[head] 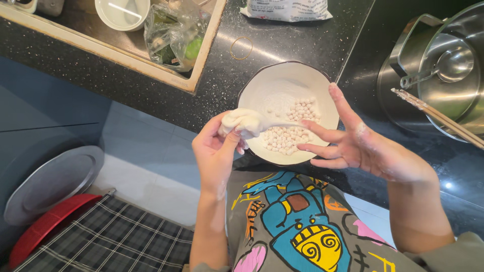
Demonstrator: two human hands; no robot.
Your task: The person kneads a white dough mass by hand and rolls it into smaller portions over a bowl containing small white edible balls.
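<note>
My left hand (214,151) grips a soft lump of white dough (243,122) at the near left rim of a white bowl (272,85). A thin strand of dough stretches from the lump to the fingertips of my right hand (353,143), which pinches its end over the bowl while the other fingers spread out. Several small white dough balls (292,126) lie in the floured bowl. Both hands are dusted with flour.
The bowl sits on a black speckled counter (302,45). A steel pot (443,70) with wooden chopsticks (438,118) across it stands at the right. A sink (126,45) holds a white bowl and plastic bag. A rubber band (241,48) and a flour bag (287,10) lie behind.
</note>
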